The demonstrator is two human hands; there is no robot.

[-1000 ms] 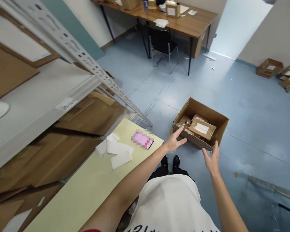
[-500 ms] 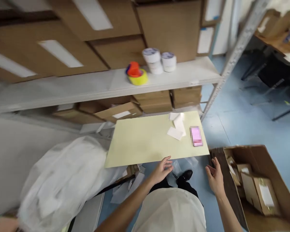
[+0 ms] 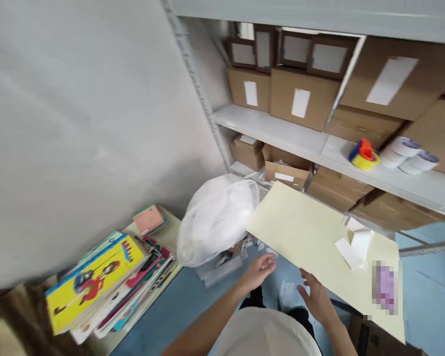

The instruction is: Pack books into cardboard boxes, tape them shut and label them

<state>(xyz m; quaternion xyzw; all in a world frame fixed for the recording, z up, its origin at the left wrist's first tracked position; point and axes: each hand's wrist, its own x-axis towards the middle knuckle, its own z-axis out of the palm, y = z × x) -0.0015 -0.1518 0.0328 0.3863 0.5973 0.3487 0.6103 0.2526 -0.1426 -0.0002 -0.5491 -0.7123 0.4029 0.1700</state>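
Note:
My left hand (image 3: pixel 260 270) hangs open in front of me, fingers loosely spread, holding nothing, just below the near edge of a pale yellow tabletop (image 3: pixel 304 232). My right hand (image 3: pixel 316 298) is open too, palm turned inward, empty, close to the same edge. On the tabletop lie loose white paper pieces (image 3: pixel 354 244) and a pink phone (image 3: pixel 386 288). A stuffed white plastic bag (image 3: pixel 217 217) sits left of the table. A stack of colourful books (image 3: pixel 107 277) rests on a low surface at lower left.
Metal shelving (image 3: pixel 267 129) along the wall carries labelled cardboard boxes (image 3: pixel 302 96), a yellow and orange tape roll (image 3: pixel 363 155) and white tape rolls (image 3: pixel 410 154). More boxes sit under the shelf. Paper scraps (image 3: pixel 222 264) litter the blue floor. A grey wall fills the left.
My view has swung left, away from the open cardboard box on the floor, past the table to the wall and the books. Both hands stayed open and empty.

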